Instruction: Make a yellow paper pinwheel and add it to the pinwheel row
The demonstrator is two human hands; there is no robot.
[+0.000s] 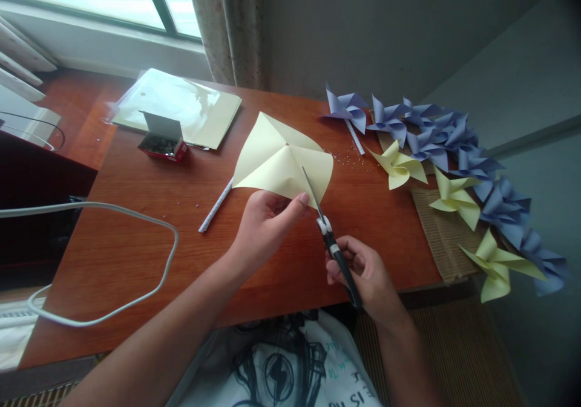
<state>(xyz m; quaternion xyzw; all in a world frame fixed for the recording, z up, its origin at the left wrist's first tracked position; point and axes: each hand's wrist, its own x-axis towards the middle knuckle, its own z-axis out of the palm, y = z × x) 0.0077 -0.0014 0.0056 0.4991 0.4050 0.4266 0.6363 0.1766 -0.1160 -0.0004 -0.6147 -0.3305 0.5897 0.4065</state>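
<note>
My left hand [265, 222] pinches the near edge of a pale yellow folded paper square [281, 159], held just above the wooden table [136, 256]. My right hand [363, 274] grips black-handled scissors [329, 234]. Their blades point up and away into the right near part of the yellow paper. A rolled white paper stick [216, 206] lies on the table to the left of the paper.
Several blue pinwheels [449, 135] and three yellow pinwheels [454, 198] lie along the right edge over a woven mat [440, 237]. A small open red box [163, 141] and a clear sleeve of yellow paper [181, 104] sit far left. A white cable [149, 225] loops at left.
</note>
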